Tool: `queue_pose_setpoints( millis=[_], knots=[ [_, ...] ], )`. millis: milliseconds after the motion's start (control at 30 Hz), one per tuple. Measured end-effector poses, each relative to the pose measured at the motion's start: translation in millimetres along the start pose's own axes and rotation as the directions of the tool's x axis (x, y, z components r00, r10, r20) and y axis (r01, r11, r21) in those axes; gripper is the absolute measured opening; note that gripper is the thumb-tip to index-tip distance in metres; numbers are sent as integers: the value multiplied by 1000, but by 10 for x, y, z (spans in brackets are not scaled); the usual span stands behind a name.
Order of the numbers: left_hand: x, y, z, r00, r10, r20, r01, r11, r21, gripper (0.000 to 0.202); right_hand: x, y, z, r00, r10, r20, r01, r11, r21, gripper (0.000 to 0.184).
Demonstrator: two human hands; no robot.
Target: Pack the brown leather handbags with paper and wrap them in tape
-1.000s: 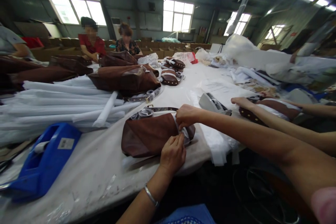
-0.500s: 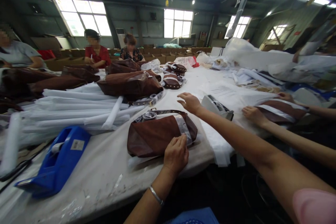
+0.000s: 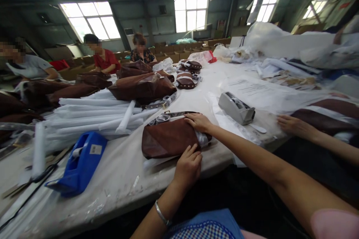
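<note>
A brown handbag (image 3: 165,138) lies on its side at the table's near edge, its strap (image 3: 165,117) bundled along the far side. Beneath it, a bit of white sheet sticks out. My left hand (image 3: 189,164), with a silver bangle at the wrist, rests on the bag's near right edge, fingers spread. Across the far right part of the bag lies my right hand (image 3: 198,122), fingers stretched out flat. Clear plastic wrap (image 3: 202,139) shows between the two hands at the bag's right end. The fingertips touch the bag; my thumbs are mostly hidden.
A blue tape dispenser (image 3: 80,166) stands at left, a grey one (image 3: 237,107) at right. Rolled white paper (image 3: 92,114) and more brown bags (image 3: 143,87) lie beyond. A co-worker's hand (image 3: 297,127) is beside another bag (image 3: 322,114). Several people sit across the table.
My right hand has come down from the air beside the grey dispenser onto the bag. My left fingers have spread from a pinch at the wrap strip. The view has shifted slightly.
</note>
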State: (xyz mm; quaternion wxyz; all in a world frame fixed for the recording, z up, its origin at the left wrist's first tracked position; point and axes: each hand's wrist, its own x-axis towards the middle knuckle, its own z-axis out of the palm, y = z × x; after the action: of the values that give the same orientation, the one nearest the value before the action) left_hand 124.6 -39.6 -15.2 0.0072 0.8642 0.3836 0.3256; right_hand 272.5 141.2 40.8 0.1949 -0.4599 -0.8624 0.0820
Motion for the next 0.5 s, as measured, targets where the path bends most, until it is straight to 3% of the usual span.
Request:
queue_pose_setpoints(
  millis=[133,200,300,367,433,500],
  knots=[
    [-21,-17,-250,999,-38,9,38,997,-64,34,28,-108,-114,999,49,19,-49,999,8,51],
    [-19,-97,-443,998,-48,-42,46,998,-36,37,-14,-205,-101,998,52,-38,-52,999,-1,52],
    [-64,-327,-758,994,-55,-90,67,989,132,40,-140,-332,13,987,-27,-159,15,997,-74,51],
    [-166,-481,-939,992,-104,-65,118,955,273,41,-230,-371,86,976,-84,-199,64,992,-108,48],
    [-330,-578,-1012,992,-120,-39,126,919,374,51,-295,-349,133,969,-116,-216,102,992,-77,46],
    [-508,-675,-876,999,-2,-46,22,898,440,60,-308,-244,200,959,-137,-247,134,991,-29,43]
  ],
)
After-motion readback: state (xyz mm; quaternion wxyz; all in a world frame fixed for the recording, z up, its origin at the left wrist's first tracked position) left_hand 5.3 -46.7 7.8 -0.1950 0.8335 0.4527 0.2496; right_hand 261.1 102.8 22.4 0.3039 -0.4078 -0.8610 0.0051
